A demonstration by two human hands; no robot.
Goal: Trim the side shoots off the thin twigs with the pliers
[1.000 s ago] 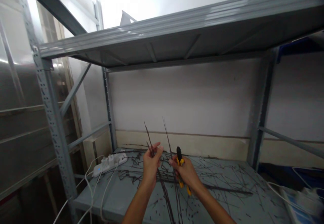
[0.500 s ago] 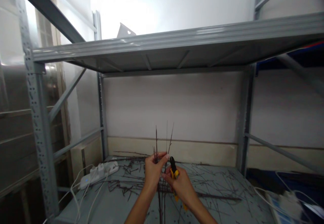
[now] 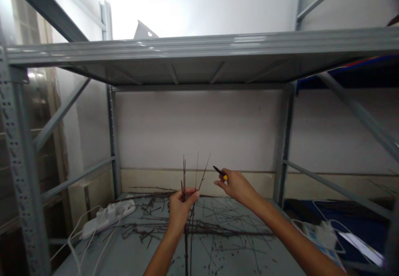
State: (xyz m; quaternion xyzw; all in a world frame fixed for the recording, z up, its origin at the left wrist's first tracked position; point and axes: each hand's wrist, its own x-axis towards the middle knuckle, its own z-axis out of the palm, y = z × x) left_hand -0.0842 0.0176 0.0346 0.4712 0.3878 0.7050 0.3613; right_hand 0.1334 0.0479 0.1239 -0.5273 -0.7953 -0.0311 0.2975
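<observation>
My left hand point(image 3: 181, 209) is closed around several thin dark twigs point(image 3: 186, 247), held upright so their tips stick up above the fingers and their lower ends run down past the wrist. Up and to the right, apart from the twigs, my right hand point(image 3: 238, 186) grips a pair of pliers-like cutters point(image 3: 220, 172) with a black head and yellow handles. The dark tip points up and left, and most of the handles is hidden in the palm. Under both hands, more cut twigs point(image 3: 218, 229) lie across the grey shelf point(image 3: 131, 259).
A white power strip point(image 3: 109, 215) with plugs and cables lies on the left of the shelf. Overhead runs an upper shelf beam point(image 3: 199, 47), with metal posts point(image 3: 109, 143) at the sides. White cables and a blue surface point(image 3: 355, 234) are at right.
My right hand, with the cutters, has moved up and right, away from the twigs. My left hand still holds the twigs upright. The camera view has shifted slightly to the right.
</observation>
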